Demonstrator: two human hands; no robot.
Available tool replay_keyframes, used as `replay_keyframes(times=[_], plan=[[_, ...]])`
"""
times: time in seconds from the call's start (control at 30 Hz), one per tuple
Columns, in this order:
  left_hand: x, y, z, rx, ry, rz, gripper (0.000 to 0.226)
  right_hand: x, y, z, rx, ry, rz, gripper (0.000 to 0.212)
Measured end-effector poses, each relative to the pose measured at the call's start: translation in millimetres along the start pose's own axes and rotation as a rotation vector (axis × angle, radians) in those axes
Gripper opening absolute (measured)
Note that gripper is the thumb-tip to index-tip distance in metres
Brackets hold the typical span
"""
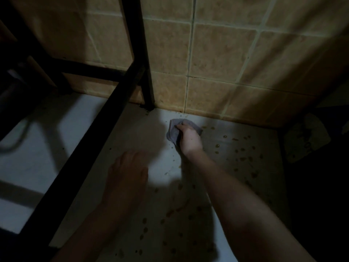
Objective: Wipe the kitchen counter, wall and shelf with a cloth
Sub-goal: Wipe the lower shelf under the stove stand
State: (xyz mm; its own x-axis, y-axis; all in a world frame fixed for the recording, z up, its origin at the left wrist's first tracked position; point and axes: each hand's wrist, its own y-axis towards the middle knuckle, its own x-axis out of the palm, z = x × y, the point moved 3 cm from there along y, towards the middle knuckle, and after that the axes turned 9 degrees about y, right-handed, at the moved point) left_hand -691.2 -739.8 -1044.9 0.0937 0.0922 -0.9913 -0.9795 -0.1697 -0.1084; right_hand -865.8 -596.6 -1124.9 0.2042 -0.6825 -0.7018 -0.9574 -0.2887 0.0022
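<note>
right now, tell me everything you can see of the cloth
The cloth is a small, dull grey-purple rag of soft fabric, crumpled rather than laid flat. It lies on the pale counter close to the foot of the tiled wall, beside brown spatter spots. The right hand covers its middle, fingers curled into it, so only its left and far edges show. Dim light hides any pattern or dampness.

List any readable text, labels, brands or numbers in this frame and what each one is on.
No text here can be read.
Pale object right of the counter: dark marks that may be print, too dark and blurred to read.
Cloth, wall tiles, black shelf frame: no writing visible.
</note>
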Motion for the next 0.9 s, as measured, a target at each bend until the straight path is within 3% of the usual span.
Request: replay_keyframes(times=[0.17, 0.37, 0.53, 0.6, 0.9], plan=[[8, 1, -9, -0.032, -0.06, 0.026, 0.052, 22, 18, -8, -0.035, -0.183, -0.162, 0.059], [21, 3, -11, -0.093, -0.079, -0.031, 0.051, 4, 37, 1, 0.045, -0.356, -0.277, 0.04], [29, 2, -14, -0.067, -0.03, -0.064, 0.062, -24, 38, 34, 0.326, -0.252, 0.054, 0.031], [31, 4, -15, -0.087, -0.007, -0.094, 0.054, -19, 37, 33, 0.349, -0.268, 0.082, 0.03], [39, -2, -17, -0.109, 0.043, -0.25, 0.102, 27, 70, -11, -0.019, -0.369, -0.275, 0.042]])
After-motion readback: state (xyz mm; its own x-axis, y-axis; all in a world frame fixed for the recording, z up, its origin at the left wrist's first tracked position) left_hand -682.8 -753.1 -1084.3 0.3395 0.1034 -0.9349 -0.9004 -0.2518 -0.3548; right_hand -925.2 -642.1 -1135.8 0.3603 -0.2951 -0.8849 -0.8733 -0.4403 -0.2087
